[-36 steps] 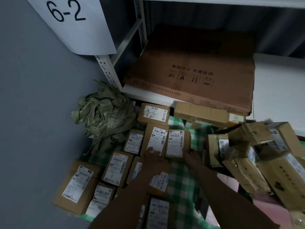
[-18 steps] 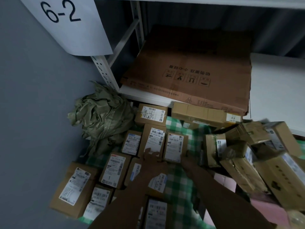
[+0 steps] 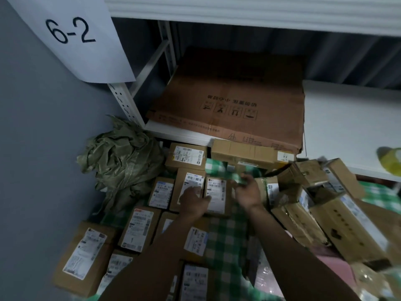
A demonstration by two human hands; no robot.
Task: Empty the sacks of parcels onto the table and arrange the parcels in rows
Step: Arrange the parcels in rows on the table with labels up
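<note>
Several brown parcels with white labels lie in rows on a green checked tablecloth [image 3: 225, 235]. My left hand [image 3: 193, 202] rests flat on a parcel [image 3: 191, 181] in the second row from the back, beside a neighbouring parcel [image 3: 217, 193]. My right hand [image 3: 247, 191] pinches a raised fold of the tablecloth [image 3: 236, 172] just right of those parcels. A crumpled, empty green sack [image 3: 121, 164] sits at the back left against the wall. A loose pile of parcels [image 3: 314, 203] lies jumbled on the right.
A flattened cardboard sheet [image 3: 227, 101] lies on the white shelf behind, with a long box [image 3: 245, 152] in front of it. A grey wall with a "6-2" sign [image 3: 71, 31] closes the left side. A yellow-green object [image 3: 390, 161] sits at the right edge.
My right hand has moved back and right off the parcel and lifted a fold of the cloth. My left hand has slid forward onto the parcel's label.
</note>
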